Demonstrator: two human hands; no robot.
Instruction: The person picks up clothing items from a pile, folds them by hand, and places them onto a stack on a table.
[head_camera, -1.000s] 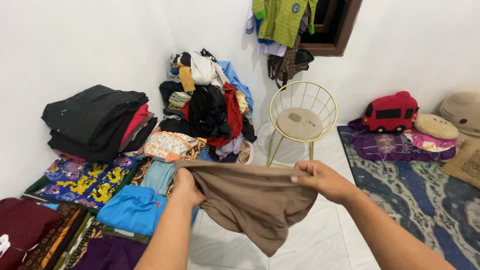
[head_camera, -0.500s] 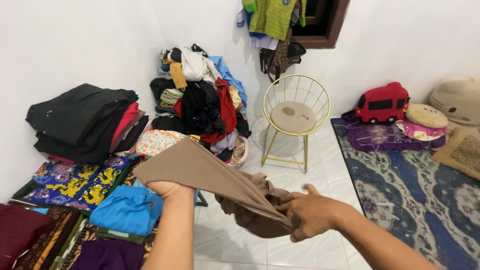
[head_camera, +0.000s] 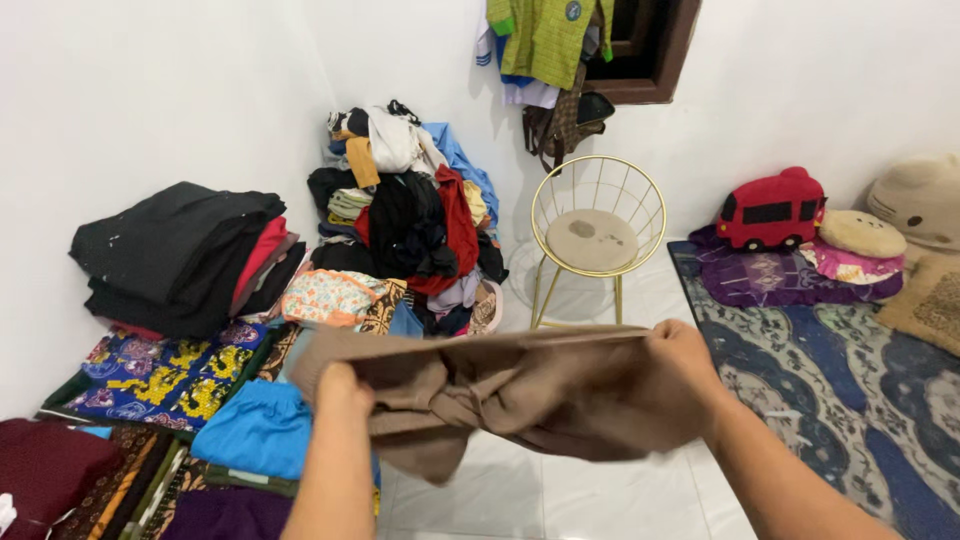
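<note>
1. My left hand (head_camera: 345, 392) is clenched on the near-left end of a brown garment (head_camera: 500, 395), fist closed over a bunched corner, knuckles toward the camera.
2. My right hand (head_camera: 680, 375) grasps the opposite end, fingers curled over the top edge with the thumb tucked behind the cloth.
3. The garment hangs in the air between the two grips, above the white tiled floor (head_camera: 560, 495) and touching nothing else. Its long axis runs left to right across my body, the top edge pulled nearly straight and tilted slightly up toward the right.
4. The middle is twisted into a loose knot of folds (the cloth sags lowest just right of my left fist), so the slack lies nearer the left grip than the right.
5. Both hands sit at about the same reach from me; the left is a touch lower and closer.
6. Just beyond and left of the left hand lies a folded blue cloth (head_camera: 260, 430) beside patterned batik fabrics (head_camera: 165, 365), with a folded dark stack (head_camera: 180, 255) behind. A heap of unsorted clothes (head_camera: 410, 215) and a gold wire chair (head_camera: 598, 235) stand farther off.
</note>
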